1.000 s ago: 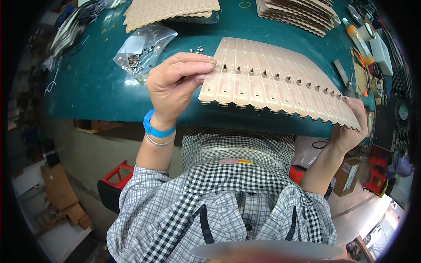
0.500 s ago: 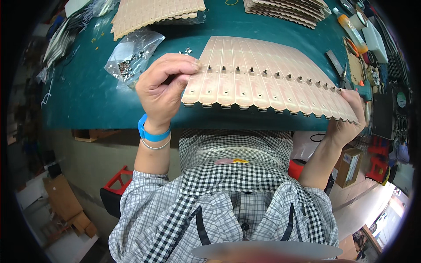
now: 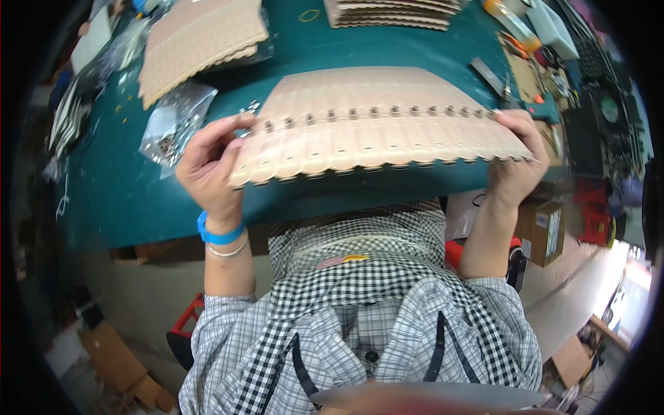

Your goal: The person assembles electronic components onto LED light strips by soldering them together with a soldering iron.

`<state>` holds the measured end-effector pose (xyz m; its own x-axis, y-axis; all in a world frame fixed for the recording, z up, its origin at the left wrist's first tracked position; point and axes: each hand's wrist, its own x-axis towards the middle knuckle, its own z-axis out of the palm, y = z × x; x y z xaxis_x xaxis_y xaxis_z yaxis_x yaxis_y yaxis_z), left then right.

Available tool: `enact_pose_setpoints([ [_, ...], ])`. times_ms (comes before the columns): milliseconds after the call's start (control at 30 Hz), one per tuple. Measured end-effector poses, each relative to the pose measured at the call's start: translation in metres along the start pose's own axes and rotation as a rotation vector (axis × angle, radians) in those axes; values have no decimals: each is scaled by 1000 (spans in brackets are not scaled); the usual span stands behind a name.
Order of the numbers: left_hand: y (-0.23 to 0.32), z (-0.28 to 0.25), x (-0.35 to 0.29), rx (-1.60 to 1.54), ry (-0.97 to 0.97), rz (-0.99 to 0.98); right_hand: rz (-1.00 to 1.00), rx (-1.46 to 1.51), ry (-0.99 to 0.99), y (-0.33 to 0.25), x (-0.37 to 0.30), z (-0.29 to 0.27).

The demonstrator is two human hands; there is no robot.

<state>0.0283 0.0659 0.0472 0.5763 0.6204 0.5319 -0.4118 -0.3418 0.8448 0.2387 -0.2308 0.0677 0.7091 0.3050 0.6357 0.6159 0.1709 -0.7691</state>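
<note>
Between my two hands I hold up a panel of joined circuit boards [image 3: 373, 138], pale tan with a scalloped near edge. A row of small dark switches runs across it, and metal connectors sit along the near edge. My left hand [image 3: 216, 162], below a blue wristband, pinches the left edge between thumb and fingers. At the right edge, my right hand [image 3: 517, 155] grips the panel, its fingers partly hidden beneath. Close to my left hand lies a clear plastic bag [image 3: 178, 124] of small metal parts, with a few loose parts [image 3: 252, 107] beside it.
More panels are stacked at the far left [image 3: 204, 41] and far middle [image 3: 394, 14] of the green table [image 3: 111, 200]. On the right lie a metal ruler-like strip [image 3: 487, 75], an orange-labelled bottle [image 3: 512, 24] and a teal-handled tool [image 3: 543, 111]. A cardboard box [image 3: 541, 232] stands below.
The panel has been levelled, its right side rising relative to its left. Both hands still hold it, and the whole view has shifted and turned a little.
</note>
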Motion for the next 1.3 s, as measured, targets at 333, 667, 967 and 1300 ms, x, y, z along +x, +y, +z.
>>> enact_pose_setpoints([
  [333,-16,-11,1,-12,-32,96,-2,129,-60,-1,8,6],
  [667,8,-16,1,192,-65,207,-100,81,-95,1,8,6],
  [967,38,5,1,345,-47,304,-118,133,-160,0,10,5],
  [1300,38,5,0,361,-7,304,-213,-90,-403,-13,35,2],
])
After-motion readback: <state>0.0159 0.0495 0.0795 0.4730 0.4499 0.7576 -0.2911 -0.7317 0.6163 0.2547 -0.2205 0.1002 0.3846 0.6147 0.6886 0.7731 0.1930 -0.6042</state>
